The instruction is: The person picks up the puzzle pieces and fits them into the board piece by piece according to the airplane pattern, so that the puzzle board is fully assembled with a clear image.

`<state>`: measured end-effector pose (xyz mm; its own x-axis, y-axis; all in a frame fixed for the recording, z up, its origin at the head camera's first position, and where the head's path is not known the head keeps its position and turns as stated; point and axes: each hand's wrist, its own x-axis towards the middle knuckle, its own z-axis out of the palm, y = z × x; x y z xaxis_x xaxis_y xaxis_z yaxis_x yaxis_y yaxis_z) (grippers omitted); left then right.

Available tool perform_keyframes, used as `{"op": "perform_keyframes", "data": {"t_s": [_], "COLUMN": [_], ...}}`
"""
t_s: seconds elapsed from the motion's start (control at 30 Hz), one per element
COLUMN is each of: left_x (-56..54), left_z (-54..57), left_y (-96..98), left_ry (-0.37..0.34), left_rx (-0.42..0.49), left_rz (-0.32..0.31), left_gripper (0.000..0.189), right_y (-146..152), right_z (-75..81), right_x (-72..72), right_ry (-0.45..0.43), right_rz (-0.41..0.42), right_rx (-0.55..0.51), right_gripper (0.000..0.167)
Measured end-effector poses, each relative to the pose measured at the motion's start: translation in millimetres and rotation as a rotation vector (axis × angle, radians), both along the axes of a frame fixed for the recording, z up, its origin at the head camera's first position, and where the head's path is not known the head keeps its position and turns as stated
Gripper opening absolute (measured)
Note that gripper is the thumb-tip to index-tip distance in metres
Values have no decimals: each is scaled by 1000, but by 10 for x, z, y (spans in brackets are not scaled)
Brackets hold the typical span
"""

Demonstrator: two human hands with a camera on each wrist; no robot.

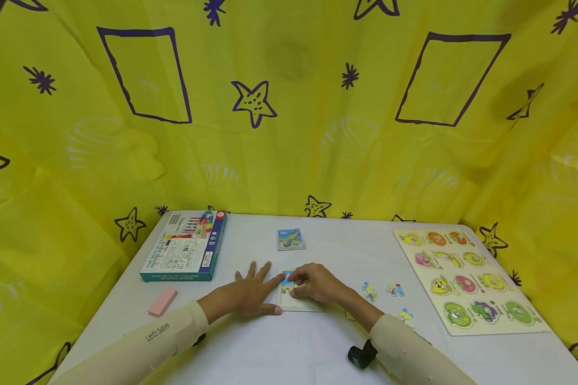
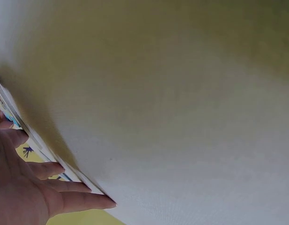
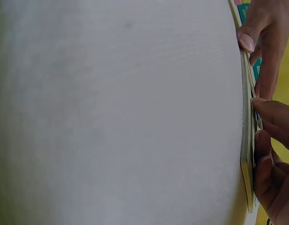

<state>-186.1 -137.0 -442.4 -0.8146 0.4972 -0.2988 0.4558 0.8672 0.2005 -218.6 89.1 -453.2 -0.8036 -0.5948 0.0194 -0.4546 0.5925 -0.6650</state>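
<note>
A small puzzle board [image 1: 302,306] lies on the white table, with blue and yellow pieces [image 1: 287,284] in its left part. Spread at the board's left edge is my left hand [image 1: 254,294], its index finger touching the pieces and its thumb by the near corner. My right hand [image 1: 318,283] pinches a puzzle piece over the board; its fingers hide most of that piece. The right wrist view has the board's edge [image 3: 246,136] side-on, with thumb and fingertips close over it. In the left wrist view the left hand's fingers [image 2: 88,201] are straight.
Loose puzzle pieces [image 1: 369,291] lie right of the board. A small airplane puzzle [image 1: 291,247] sits behind it. A boxed set [image 1: 183,251] and a pink eraser-like block [image 1: 163,301] stand left; a fruit knob board [image 1: 467,283] lies right. A yellow curtain [image 1: 289,149] hangs behind.
</note>
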Motion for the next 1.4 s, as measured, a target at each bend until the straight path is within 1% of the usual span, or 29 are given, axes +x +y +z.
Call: {"op": "perform_keyframes", "data": {"t_s": [0.13, 0.27, 0.47, 0.73, 1.0, 1.17, 1.4], "left_x": [-2, -5, -8, 35, 52, 58, 71], "left_z": [-12, -22, -28, -33, -28, -42, -21], "left_y": [-4, -5, -10, -18, -10, -12, -12], "left_ry": [0, -2, -5, -18, 2, 11, 14], "left_rx": [-1, 0, 6, 15, -5, -4, 3], "left_rz": [0, 4, 3, -14, -28, -27, -23], "left_gripper": [86, 86, 85, 80, 78, 77, 77], "right_y": [-12, -21, -31, -26, -28, -31, -35], "right_z": [12, -3, -13, -9, -13, -11, -2], "right_x": [7, 2, -8, 7, -2, -2, 2], "right_ry": [-12, -22, -15, -19, -25, -30, -26], "right_rz": [-12, -24, -40, -42, -47, -60, -71], "right_rx": [4, 11, 27, 24, 24, 25, 37], "right_gripper": [25, 21, 19, 17, 13, 13, 13]}}
